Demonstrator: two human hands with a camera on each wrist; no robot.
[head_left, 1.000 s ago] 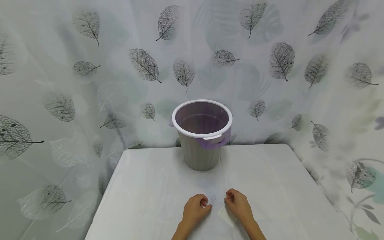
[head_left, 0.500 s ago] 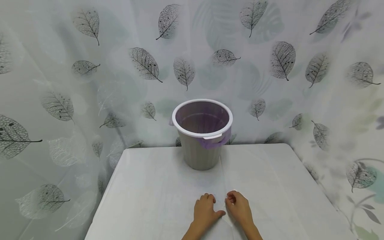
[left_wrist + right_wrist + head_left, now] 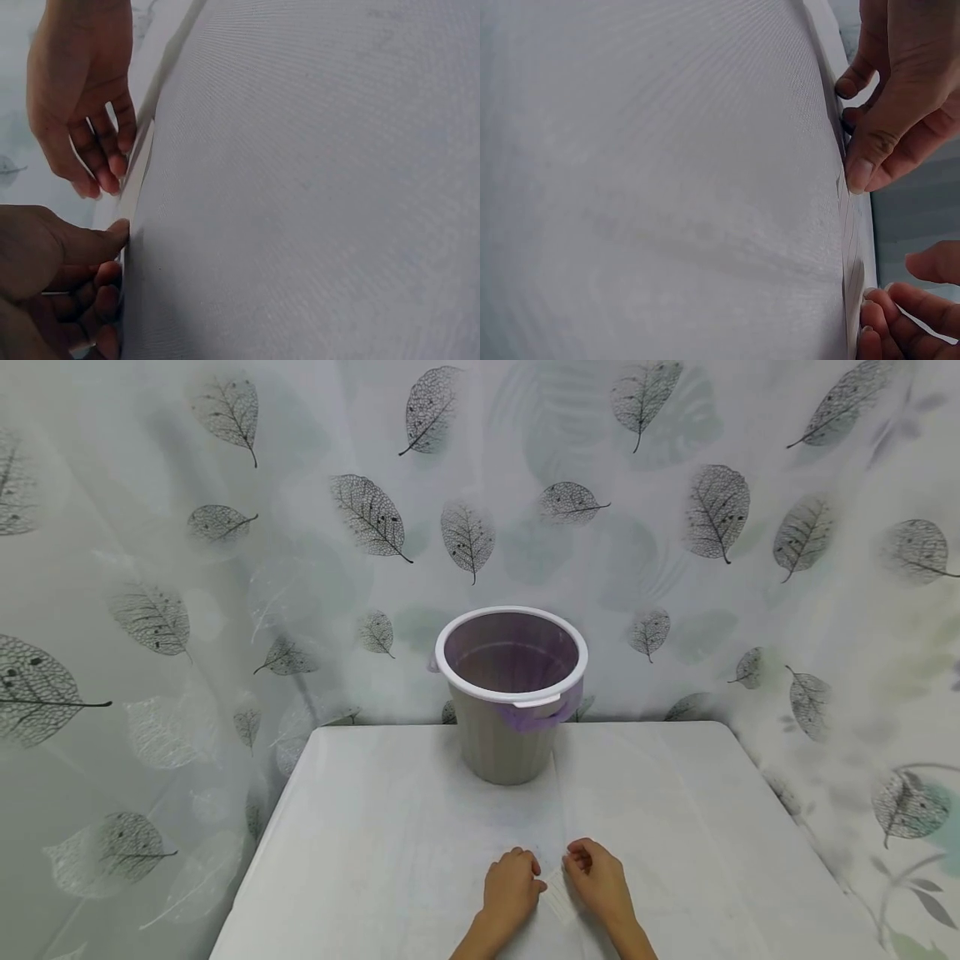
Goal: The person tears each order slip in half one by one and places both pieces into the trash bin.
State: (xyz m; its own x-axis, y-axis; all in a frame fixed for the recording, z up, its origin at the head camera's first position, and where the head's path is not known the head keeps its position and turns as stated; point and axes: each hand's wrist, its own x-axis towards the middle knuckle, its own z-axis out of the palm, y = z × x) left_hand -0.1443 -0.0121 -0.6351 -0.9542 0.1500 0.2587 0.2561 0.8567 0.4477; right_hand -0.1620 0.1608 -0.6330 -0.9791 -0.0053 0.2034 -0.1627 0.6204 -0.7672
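Note:
A small white sheet with faint parallel lines (image 3: 558, 895) lies on the table between the hands. It shows edge-on as a thin pale strip in the left wrist view and as a creased strip (image 3: 849, 232) in the right wrist view. My left hand (image 3: 510, 887) is at its left edge; in the left wrist view the thumb tip sits right on the strip with the fingers curled below. My right hand (image 3: 597, 881) rests over its right side, fingertips at the edge and one digit held apart from the others. Part of the sheet is hidden under this hand.
A grey-brown bucket (image 3: 501, 743) with a white rim and a purple handle (image 3: 536, 720) stands upright at the table's far edge. The table (image 3: 390, 827) has a white cover. A leaf-print curtain (image 3: 300, 568) hangs behind and at both sides.
My left hand has moved right, to the sheet. Its thumb reached out across the sheet half a second ago and is now drawn back to the left edge. The right hand stays nearly still.

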